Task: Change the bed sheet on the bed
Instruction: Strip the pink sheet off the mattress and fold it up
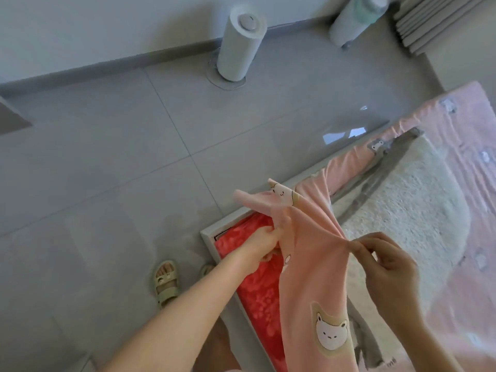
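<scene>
A pink bed sheet (pixel 314 264) printed with white bears is lifted off the bed corner and stretched between my hands. My left hand (pixel 264 242) grips a bunched fold of it above the red patterned cover (pixel 257 285) that shows at the bed's edge. My right hand (pixel 386 267) pinches the sheet's edge between thumb and fingers, a little to the right. The rest of the pink sheet lies over the bed at the right (pixel 472 183). A cream fluffy blanket (pixel 410 210) lies on the bed beneath it.
The white bed frame (pixel 212 245) runs along the grey tiled floor (pixel 120 170). My sandalled foot (pixel 166 280) stands beside the frame. A white cylindrical appliance (pixel 239 47) and a second one (pixel 354 20) stand by the wall. Stacked grey pads (pixel 440 20) lie top right.
</scene>
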